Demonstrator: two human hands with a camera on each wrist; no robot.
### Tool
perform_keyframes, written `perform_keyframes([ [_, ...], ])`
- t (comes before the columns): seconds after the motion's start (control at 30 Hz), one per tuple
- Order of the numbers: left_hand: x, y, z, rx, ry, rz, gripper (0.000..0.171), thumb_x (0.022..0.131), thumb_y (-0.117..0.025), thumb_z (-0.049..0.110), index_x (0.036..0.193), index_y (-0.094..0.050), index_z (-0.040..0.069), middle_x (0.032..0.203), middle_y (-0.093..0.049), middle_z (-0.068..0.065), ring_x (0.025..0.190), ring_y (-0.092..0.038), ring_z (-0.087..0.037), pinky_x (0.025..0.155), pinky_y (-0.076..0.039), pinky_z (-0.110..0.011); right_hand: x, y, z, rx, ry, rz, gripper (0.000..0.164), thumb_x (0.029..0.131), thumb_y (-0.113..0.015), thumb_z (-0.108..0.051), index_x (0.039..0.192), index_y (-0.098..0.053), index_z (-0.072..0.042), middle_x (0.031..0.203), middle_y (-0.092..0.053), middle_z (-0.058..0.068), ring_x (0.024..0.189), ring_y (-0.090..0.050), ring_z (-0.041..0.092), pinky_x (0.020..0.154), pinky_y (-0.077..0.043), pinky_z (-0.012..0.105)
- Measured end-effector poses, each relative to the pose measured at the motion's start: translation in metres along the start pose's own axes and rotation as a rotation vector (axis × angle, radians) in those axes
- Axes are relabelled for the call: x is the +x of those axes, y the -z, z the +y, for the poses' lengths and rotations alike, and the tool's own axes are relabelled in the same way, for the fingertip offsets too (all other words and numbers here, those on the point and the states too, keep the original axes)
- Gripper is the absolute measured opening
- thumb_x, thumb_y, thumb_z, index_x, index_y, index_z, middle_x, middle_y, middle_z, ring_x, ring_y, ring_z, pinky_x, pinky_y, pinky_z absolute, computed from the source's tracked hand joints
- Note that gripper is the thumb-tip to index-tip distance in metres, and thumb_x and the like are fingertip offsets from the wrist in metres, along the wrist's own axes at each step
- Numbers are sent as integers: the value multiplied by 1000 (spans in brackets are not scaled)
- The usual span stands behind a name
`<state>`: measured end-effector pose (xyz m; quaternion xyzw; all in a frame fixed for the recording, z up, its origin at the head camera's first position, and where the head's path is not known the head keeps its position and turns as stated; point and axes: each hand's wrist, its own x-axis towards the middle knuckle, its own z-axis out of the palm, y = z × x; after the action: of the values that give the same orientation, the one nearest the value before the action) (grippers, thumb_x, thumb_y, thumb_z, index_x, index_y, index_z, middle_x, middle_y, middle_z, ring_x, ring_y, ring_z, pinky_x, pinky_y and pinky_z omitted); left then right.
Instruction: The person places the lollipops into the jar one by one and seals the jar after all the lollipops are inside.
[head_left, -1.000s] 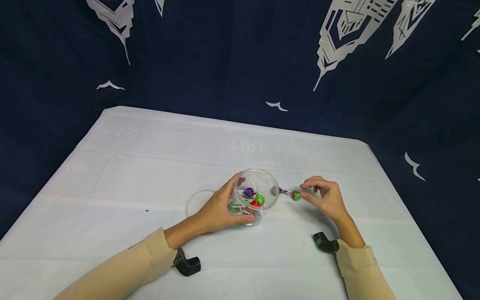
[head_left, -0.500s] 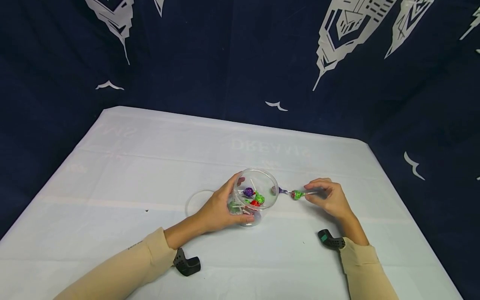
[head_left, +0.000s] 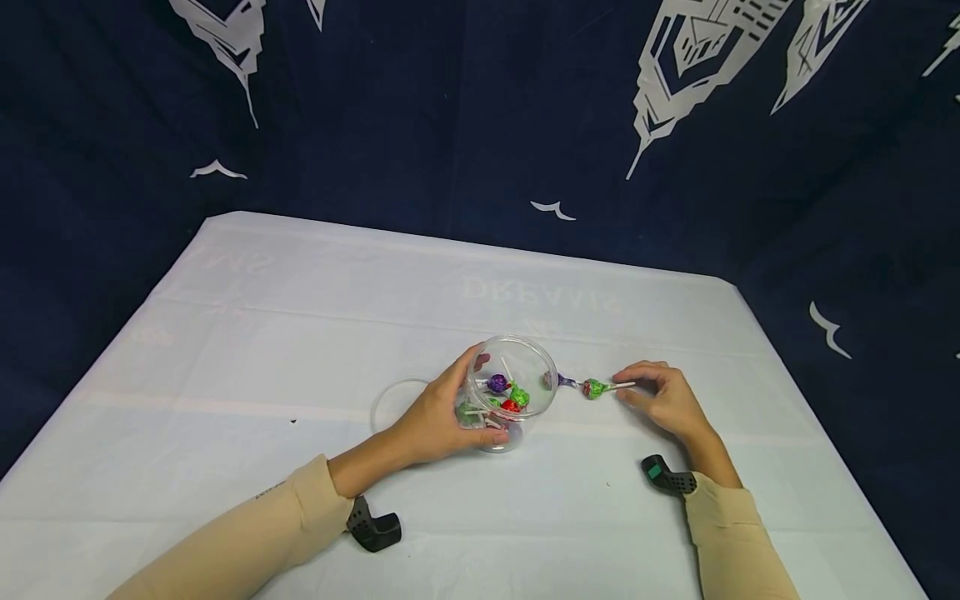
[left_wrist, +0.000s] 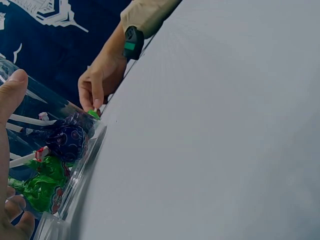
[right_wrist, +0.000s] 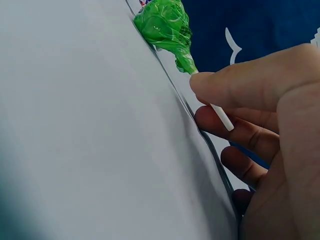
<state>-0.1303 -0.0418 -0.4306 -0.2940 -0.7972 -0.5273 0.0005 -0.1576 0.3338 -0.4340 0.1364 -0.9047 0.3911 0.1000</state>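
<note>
The left hand [head_left: 438,421], fingers curled round a clear plastic tub [head_left: 517,338], partly hides the lollipops [head_left: 519,397] inside. At the tub's three o'clock, the right hand [head_left: 667,404], now farther right than a second ago, pinches a green-wrapped lollipop [head_left: 595,389] by its stick [right_wrist: 223,118].

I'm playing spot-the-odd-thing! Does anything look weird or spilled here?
Yes: a small dark speck on the white cloth, left of the clear jar, looks odd because the cloth around it is pale. It's too small to name.
</note>
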Motion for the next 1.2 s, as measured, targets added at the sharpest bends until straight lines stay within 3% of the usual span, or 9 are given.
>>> perform_keyframes([
  [0.27, 0, 0, 0, 0, 12, -4, 115, 70, -90, 40, 158, -19, 20, 151, -43, -8, 138, -40, -19, 112, -33, -45, 0, -1, -1, -19, 6, 8, 10, 79, -77, 6, 86, -76, -1, 92, -72, 15, 92, -55, 8, 87, -37, 20],
  [0.47, 0, 1, 0, 1, 14, -8, 115, 70, -90, 41, 158, -18, 20, 151, -43, -8, 139, -39, -19, 112, -33, -45, -2, 1, -29, -37, 14, 13, 6, 79, -75, 11, 82, -74, 6, 90, -69, 23, 90, -56, 18, 86, -38, 19],
  [0.63, 0, 1, 0, -6, 25, -8, 115, 70, -90, 40, 158, -19, 21, 152, -42, -5, 138, -39, -18, 112, -33, -44, -3, 3, -45, -48, 5, 2, 5, 79, -74, 12, 80, -73, 8, 88, -69, 23, 88, -56, 17, 84, -39, 20],
  [0.97, 0, 0, 1, -6, 28, -10, 116, 69, -90, 42, 158, -18, 24, 151, -42, -4, 137, -39, -17, 112, -33, -44, -5, 9, -36, 44, 31, 1, 5, 79, -71, 16, 81, -70, 11, 85, -68, 21, 78, -57, 6, 69, -45, 22],
  [1.2, 0, -1, 1, 5, 34, -7, 115, 69, -90, 44, 157, -19, 24, 151, -42, -5, 137, -40, -17, 112, -34, -45, -3, 12, -39, 120, 9, -8, 6, 83, -65, 17, 83, -68, 12, 81, -68, 14, 71, -54, 7, 62, -44, 20],
])
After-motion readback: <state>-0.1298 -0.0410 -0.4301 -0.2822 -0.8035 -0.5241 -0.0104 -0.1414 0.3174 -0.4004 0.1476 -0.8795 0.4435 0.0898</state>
